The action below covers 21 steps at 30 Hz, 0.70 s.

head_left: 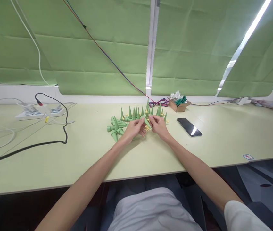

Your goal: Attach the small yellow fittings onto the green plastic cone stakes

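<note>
My left hand (135, 128) is closed on a green cone (147, 123) whose tip points down to the right, over the middle of the table. Close beside it on the right, my right hand (159, 125) is pinched near the same cone; what its fingertips hold, if anything, is too small to make out. Behind both hands stand several green cones (138, 113) with small yellow parts (146, 112) among them. To the left of my left hand, more green cones (116, 127) lie in a pile, some on their sides.
A black phone (189, 127) lies right of my hands. Behind it sits a small cardboard box (178, 106) with plastic and green material. A power strip (40, 113) with cables is at the left. A green blind (98, 48) hangs behind the table (83, 163).
</note>
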Each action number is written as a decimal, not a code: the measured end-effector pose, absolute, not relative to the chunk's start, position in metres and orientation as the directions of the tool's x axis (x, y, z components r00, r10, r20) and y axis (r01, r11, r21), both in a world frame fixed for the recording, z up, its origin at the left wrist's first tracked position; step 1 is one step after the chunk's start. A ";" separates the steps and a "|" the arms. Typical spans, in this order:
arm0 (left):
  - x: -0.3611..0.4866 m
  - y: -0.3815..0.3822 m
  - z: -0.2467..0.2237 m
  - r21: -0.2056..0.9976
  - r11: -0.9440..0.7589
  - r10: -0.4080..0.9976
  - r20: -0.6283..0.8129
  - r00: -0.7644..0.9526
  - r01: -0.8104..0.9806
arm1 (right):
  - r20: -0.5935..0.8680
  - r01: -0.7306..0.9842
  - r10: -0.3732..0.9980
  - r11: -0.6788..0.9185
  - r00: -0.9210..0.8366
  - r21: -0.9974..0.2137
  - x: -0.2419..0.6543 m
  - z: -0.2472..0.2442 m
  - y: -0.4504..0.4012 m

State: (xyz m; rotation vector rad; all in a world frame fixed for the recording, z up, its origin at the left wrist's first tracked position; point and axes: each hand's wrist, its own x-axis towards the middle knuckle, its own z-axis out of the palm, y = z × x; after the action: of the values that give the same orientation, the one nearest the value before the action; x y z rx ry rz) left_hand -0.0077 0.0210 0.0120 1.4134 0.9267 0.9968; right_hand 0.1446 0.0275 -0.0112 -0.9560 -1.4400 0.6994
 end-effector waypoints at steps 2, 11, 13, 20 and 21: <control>-0.008 0.022 0.011 0.997 -0.082 0.937 0.074 0.341 0.009 | 0.484 0.156 0.873 0.472 0.051 -0.868 0.145 -0.010 0.026; -0.010 0.026 0.003 0.975 -0.201 0.919 0.156 0.362 0.091 | 0.476 0.218 0.878 0.456 0.049 -0.863 0.145 -0.009 0.026; -0.011 0.027 0.001 0.960 -0.249 0.908 0.184 0.377 0.130 | 0.478 0.253 0.877 0.451 0.054 -0.856 0.146 -0.011 0.028; -0.013 0.023 0.002 0.867 -0.418 0.872 0.299 0.386 0.271 | 0.467 0.316 0.883 0.429 0.052 -0.846 0.148 -0.015 0.032; -0.013 0.022 0.003 0.842 -0.446 0.866 0.321 0.385 0.302 | 0.468 0.320 0.882 0.429 0.051 -0.845 0.148 -0.015 0.032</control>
State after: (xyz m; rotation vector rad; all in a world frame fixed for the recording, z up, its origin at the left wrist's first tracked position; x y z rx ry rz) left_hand -0.0134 0.0224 0.0027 1.9437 1.0022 1.0244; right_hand 0.1485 0.0316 -0.0145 -1.1107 -1.5137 0.6022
